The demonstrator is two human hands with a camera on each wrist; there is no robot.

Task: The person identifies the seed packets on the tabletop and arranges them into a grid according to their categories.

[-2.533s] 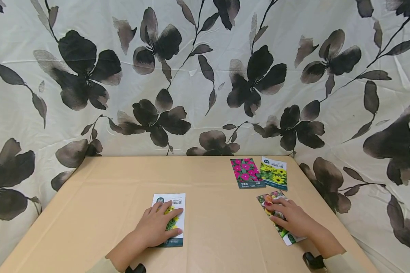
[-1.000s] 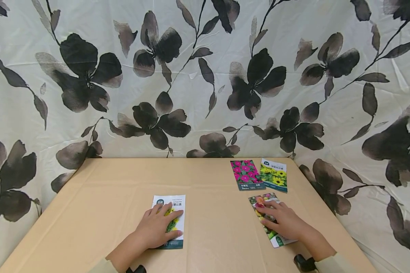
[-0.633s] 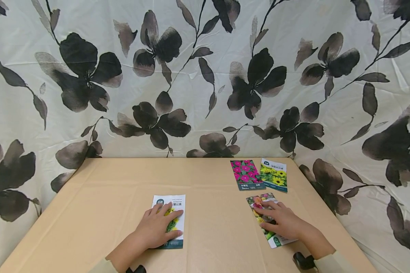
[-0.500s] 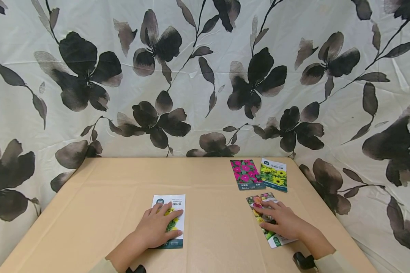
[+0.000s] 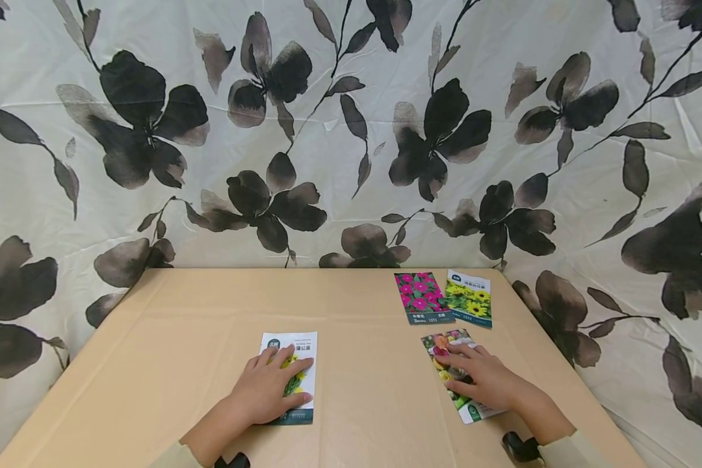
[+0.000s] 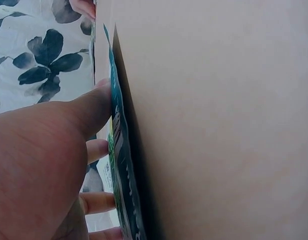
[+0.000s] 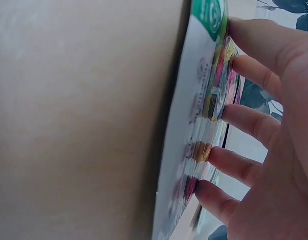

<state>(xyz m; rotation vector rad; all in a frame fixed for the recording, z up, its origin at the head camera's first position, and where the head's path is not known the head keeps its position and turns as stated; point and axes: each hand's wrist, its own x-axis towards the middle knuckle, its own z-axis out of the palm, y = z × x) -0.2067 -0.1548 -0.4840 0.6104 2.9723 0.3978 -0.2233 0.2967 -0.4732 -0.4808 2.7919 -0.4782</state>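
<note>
My left hand rests with spread fingers on a white seed packet that has yellow flowers and a dark teal bottom band. In the left wrist view, the thumb and fingertips press the face of this packet, whose near edge stands slightly off the tabletop. To the right, my right hand lies over a second seed packet printed with mixed colourful flowers, tilted on the table. All its fingertips touch the face of that packet in the right wrist view, none curled under it. Both palms hide part of the packets.
At the back right of the tan table lie a pink-flower seed packet and a yellow-flower seed packet, side by side with edges meeting. A white curtain with dark flowers hangs behind the table. Black wrist straps show at the cuffs.
Since the earliest frame, my right hand has slid the colourful packet leftward and turned it slightly; over the last half second it stays put. My left hand and its packet have not moved.
</note>
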